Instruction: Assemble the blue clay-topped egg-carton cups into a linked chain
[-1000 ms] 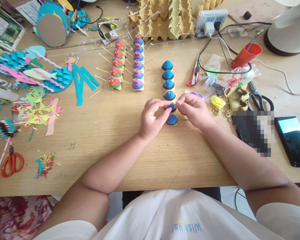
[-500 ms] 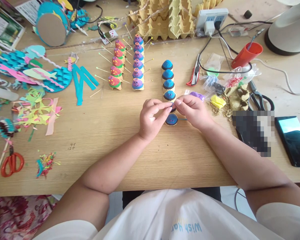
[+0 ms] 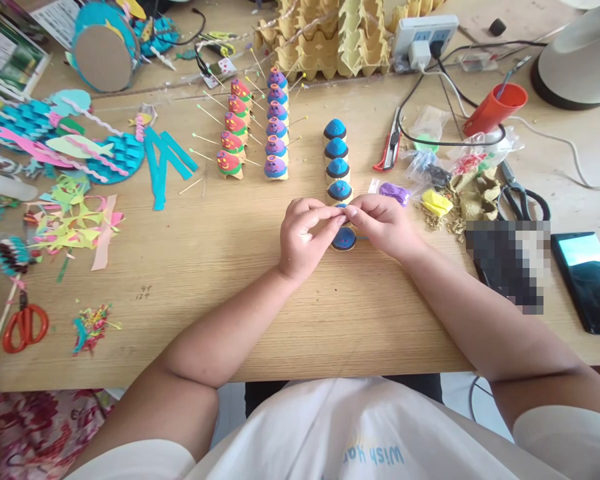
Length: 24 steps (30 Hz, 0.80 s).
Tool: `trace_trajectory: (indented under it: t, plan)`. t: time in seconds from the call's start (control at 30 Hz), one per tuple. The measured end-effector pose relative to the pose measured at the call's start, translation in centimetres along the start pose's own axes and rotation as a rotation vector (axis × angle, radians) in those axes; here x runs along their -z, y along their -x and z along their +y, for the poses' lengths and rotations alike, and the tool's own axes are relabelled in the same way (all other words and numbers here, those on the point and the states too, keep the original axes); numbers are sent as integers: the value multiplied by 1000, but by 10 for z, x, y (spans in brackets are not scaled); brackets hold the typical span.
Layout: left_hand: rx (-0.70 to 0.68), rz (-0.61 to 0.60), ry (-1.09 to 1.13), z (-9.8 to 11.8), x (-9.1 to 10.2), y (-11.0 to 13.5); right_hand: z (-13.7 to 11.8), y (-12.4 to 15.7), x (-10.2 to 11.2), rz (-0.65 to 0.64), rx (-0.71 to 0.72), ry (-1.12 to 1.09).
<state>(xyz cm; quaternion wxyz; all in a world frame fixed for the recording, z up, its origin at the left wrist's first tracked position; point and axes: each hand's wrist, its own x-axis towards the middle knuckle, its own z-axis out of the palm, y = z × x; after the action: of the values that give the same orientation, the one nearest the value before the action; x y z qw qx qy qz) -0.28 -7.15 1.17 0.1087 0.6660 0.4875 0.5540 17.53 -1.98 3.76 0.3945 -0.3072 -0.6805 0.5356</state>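
My left hand [image 3: 305, 233] and my right hand [image 3: 380, 219] meet at the fingertips, each closed in a pinch. Whatever lies between the fingertips is too small to make out. Just beneath them is a row of egg-carton cups topped with blue clay and dark rims. The nearest blue cup [image 3: 344, 239] shows in front of my fingers, and a thin blue stick pokes out to its right. Another blue cup [image 3: 339, 191] with small eye marks stands just behind my hands. The cup directly below the fingertips is mostly hidden.
Beyond to the left stand a red-faced row [image 3: 229, 162] and a purple row [image 3: 276, 167] of cups with pins. Right of my hands lie purple clay [image 3: 394, 194], yellow clay [image 3: 437, 203], a utility knife [image 3: 391, 150], black scissors [image 3: 523, 200] and a phone [image 3: 584, 280].
My right hand's fingertips have shifted slightly left and closed up to those of my left hand. The cups have stayed in place.
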Motion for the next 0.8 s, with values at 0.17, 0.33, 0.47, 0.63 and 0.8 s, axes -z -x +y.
trace_trajectory:
  t: [0.17,0.33,0.47,0.63,0.8]
  plan:
    - [12,-1,11,0,0,-1,-3,0,1,-17,10,16]
    - [77,27,77,-2,-2,-1,-3,2,2,11,-14,12]
    - [80,18,113,-2,-2,0,2,2,2,4,-44,-7]
    - [68,-2,62,-3,-1,1,3,1,2,17,-19,-27]
    - [28,-2,28,-2,-1,1,2,1,2,14,-24,-25]
